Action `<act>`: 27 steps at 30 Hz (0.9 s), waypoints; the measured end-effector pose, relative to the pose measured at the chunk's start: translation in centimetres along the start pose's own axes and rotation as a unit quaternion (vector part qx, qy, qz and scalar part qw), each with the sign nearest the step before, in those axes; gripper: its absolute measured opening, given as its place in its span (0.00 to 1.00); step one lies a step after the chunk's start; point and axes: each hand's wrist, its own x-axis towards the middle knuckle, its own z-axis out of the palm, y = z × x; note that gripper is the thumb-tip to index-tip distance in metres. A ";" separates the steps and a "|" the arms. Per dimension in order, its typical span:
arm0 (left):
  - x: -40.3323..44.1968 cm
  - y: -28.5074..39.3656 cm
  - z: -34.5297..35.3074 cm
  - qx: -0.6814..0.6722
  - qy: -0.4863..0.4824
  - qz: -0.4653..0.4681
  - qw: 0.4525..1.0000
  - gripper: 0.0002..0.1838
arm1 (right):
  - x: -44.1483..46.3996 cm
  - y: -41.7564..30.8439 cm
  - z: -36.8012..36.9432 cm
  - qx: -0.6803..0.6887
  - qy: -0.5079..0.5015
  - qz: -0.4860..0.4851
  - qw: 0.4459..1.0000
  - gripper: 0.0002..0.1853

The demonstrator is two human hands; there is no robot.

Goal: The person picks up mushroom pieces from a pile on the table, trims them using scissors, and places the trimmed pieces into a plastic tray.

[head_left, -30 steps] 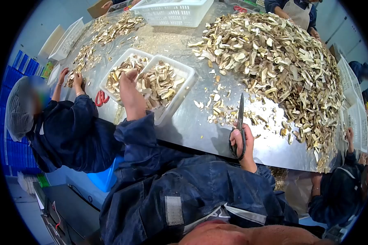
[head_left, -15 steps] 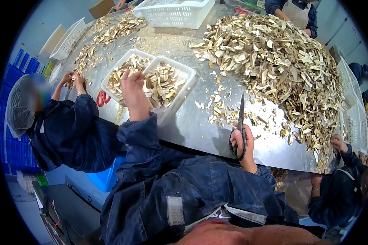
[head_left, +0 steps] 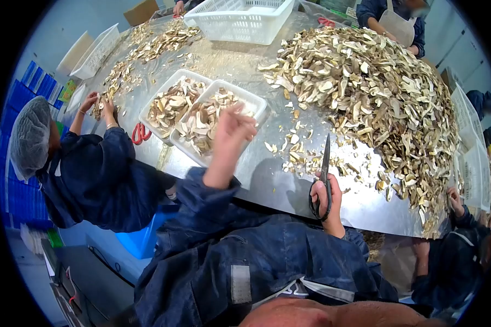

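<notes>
My left hand (head_left: pixel 232 136) is raised over the near right part of a white tray (head_left: pixel 261 102) of sliced dried mushrooms (head_left: pixel 202 121). Its fingers are loosely bent and apart, and I see nothing between them. Black-handled scissors (head_left: pixel 325 158) are in my right hand (head_left: pixel 333 203), blades together and pointing away from me above the table's front edge. Small mushroom scraps (head_left: pixel 300 161) lie just beyond them. A second white tray (head_left: pixel 145 111) of slices stands against the first on the left.
A large heap of mushroom slices (head_left: pixel 365 82) covers the right side of the metal table (head_left: pixel 256 182). Red-handled scissors (head_left: pixel 141 133) lie left of the trays. A white basket (head_left: pixel 245 24) stands at the back. Co-workers sit or stand at the left (head_left: pixel 93 180), right and far side.
My left hand has moved right, from above the left part of the trays to over the right tray's near side. The right hand keeps the scissors in nearly the same place.
</notes>
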 end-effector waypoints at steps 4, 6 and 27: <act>-4.7 -5.5 1.1 0.201 0.003 0.086 0.976 0.34 | -0.1 -0.4 0.2 -0.003 0.002 -0.007 1.000 0.17; -6.3 -6.4 1.4 0.343 0.008 0.178 0.922 0.36 | 0.0 -0.5 0.3 -0.004 0.002 -0.011 1.000 0.17; -7.3 -7.8 2.1 0.553 -0.099 0.201 0.803 0.34 | -0.5 -1.2 0.7 -0.013 0.013 -0.033 0.999 0.16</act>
